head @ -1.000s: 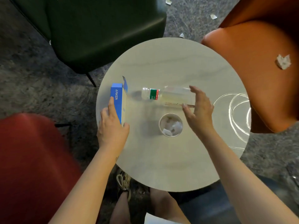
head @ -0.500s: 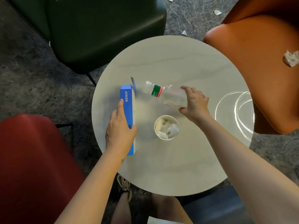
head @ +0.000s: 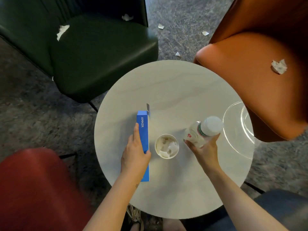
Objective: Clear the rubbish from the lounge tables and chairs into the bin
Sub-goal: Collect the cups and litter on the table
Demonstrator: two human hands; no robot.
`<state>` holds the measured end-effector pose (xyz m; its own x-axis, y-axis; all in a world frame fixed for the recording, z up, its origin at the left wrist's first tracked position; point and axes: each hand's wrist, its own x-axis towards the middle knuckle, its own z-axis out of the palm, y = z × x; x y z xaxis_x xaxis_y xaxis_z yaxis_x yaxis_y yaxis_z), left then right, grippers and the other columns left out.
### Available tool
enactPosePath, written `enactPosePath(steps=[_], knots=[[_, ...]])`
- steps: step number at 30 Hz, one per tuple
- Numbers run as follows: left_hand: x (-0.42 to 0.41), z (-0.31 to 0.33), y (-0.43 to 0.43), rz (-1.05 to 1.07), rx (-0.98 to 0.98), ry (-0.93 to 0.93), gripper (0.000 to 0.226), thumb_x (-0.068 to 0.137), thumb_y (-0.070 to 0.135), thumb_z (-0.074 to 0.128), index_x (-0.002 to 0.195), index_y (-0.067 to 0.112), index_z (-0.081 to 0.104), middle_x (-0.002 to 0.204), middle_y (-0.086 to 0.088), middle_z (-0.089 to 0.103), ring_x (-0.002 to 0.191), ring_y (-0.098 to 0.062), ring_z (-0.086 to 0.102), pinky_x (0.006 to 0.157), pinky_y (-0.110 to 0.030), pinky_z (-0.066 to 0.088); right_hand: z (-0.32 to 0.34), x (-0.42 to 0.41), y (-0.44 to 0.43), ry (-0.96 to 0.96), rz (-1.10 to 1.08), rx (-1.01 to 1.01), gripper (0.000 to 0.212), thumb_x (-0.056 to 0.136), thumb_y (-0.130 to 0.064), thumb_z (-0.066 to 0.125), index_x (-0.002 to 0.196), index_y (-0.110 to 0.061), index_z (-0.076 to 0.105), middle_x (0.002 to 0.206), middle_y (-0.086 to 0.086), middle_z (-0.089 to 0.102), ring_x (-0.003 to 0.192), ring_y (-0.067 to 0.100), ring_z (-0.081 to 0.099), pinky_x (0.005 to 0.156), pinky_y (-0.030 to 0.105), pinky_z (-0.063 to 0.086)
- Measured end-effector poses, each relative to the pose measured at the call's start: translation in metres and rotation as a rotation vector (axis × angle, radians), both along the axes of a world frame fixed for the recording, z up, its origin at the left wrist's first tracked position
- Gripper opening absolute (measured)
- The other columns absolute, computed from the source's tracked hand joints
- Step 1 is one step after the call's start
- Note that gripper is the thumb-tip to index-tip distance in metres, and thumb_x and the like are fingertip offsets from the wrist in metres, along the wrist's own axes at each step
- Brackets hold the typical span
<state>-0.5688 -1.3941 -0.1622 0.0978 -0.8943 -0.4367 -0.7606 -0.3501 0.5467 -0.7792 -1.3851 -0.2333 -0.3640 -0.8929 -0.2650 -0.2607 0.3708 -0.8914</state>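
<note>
**Both hands full at the round table**

The left hand [head: 135, 152] is clamped round the long blue box [head: 143, 130] over the table [head: 175, 90]. The right hand [head: 205, 147] clasps the plastic bottle [head: 200, 130] from below, cap tipped up. Between them sits a paper cup [head: 166, 146] stuffed with crumpled paper. I'd call this the gathering step; next they must be carried to the bin, which is nowhere in sight. The hand hides whether the bottle's base is off the table. A torn scrap [head: 279, 66] lies on the orange chair [head: 233, 55].
</note>
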Motion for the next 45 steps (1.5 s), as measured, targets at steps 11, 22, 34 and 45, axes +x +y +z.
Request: enactPosePath(steps=[11,22,34,45], knots=[[0.006,0.018,-0.005,-0.05,-0.035,-0.067,0.078,0.089,0.023,0.055,0.147,0.026,0.004,0.138,0.0,0.036,0.115,-0.021,0.047,0.085,-0.035,0.043,0.023,-0.003,0.009,0.036,0.058,-0.149,0.093,0.066,-0.021,0.08,0.135,-0.022,0.018,0.132,-0.006,0.035,0.121,-0.002,0.039,0.089,0.002,0.032],[0.016,0.129,-0.044,-0.057,-0.365,-0.073,0.05,0.086,0.021,0.06,0.132,0.02,0.043,0.126,-0.004,0.054,0.113,-0.022,0.053,0.092,-0.041,0.046,0.175,0.018,-0.032,0.342,0.082,-0.452,0.048,0.077,-0.045,0.055,0.118,-0.02,0.049,0.116,-0.005,0.048,0.108,0.011,0.045,0.097,0.041,0.038],[0.139,0.225,-0.039,0.122,-0.503,-0.033,0.053,0.083,0.018,0.066,0.131,0.014,0.044,0.115,-0.008,0.06,0.104,-0.018,0.057,0.08,-0.021,0.04,0.236,0.144,-0.105,0.28,0.823,-0.335,0.048,0.083,-0.033,0.066,0.126,-0.027,0.047,0.126,-0.004,0.049,0.1,0.006,0.05,0.078,0.012,0.038],[0.301,0.214,-0.122,0.199,-0.491,-0.008,0.064,0.083,0.019,0.066,0.138,0.015,0.033,0.112,-0.007,0.06,0.1,-0.017,0.058,0.082,-0.021,0.04,0.236,0.298,-0.189,0.126,0.739,-0.377,0.018,0.087,-0.027,0.06,0.105,-0.028,0.056,0.092,-0.008,0.062,0.084,0.004,0.059,0.071,0.02,0.046]])
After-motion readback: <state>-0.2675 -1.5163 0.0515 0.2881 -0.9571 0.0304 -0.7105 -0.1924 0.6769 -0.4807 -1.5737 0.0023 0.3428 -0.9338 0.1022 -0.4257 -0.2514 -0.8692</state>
